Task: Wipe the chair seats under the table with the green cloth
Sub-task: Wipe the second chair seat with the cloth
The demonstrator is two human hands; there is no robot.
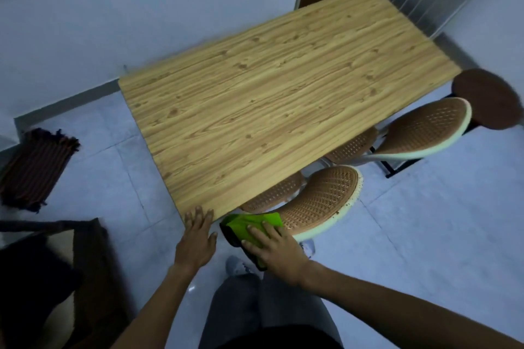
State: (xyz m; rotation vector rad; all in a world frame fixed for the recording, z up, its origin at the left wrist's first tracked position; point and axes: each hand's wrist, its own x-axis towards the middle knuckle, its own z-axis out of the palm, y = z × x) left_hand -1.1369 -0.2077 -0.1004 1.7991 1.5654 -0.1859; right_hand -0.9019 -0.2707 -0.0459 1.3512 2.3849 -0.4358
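Note:
A wooden table fills the middle of the view. Two brown woven chairs are tucked under its near right side: the nearer chair and the farther chair. The green cloth lies on the near end of the nearer chair's backrest. My right hand presses flat on the cloth with fingers spread. My left hand rests with fingertips on the table's near corner, holding nothing. The chair seats are mostly hidden under the tabletop.
A round dark brown stool stands at the far right. A striped dark mat lies on the tiled floor at left. A dark bag or cushion sits at lower left. My legs and shoes are below the hands.

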